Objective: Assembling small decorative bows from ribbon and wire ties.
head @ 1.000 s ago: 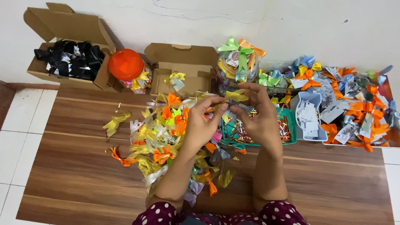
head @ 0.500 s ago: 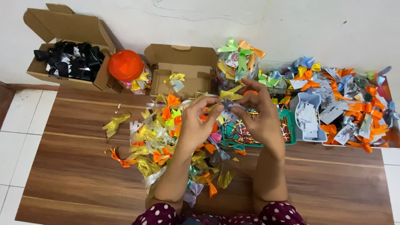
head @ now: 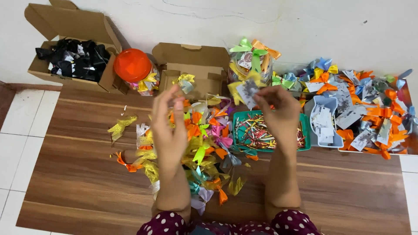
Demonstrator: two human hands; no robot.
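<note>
Starting at the far left corner of the brown wooden bench (head: 87, 187): open cardboard box of black ribbon bows (head: 72, 58), flaps raised. Just right of it, a clear jar with a round orange lid (head: 132, 65), yellow bows pressed against its right side. Next along the far edge, a second open cardboard box (head: 193, 69), nearly bare inside, one yellow-and-silver bow on its front lip.

Left hand (head: 169, 126) raised above the loose pile of orange, yellow, green and silver foil bows (head: 196, 148) spread over the middle of the bench. Fingers straight and close together, palm turned inward; grip apart from everything, nothing between the fingers. A few stray bows lie toward the left edge, one yellow (head: 121, 127), one orange (head: 124, 162).

Right hand (head: 278, 109) raised above the teal plastic tray of thin multicoloured strips (head: 265, 132). Thumb and fingertips clamped on a small silver card with a yellow ribbon bow (head: 246, 90), held up over the tray's far left corner, apart from the left hand.

Behind the tray, a clear bag topped with green and orange bows (head: 252, 56). Toward the right edge, a pale blue plastic tray of white cards (head: 324, 117), then a large heap of carded orange, blue and silver bows (head: 370, 109) reaching the far right corner.
</note>
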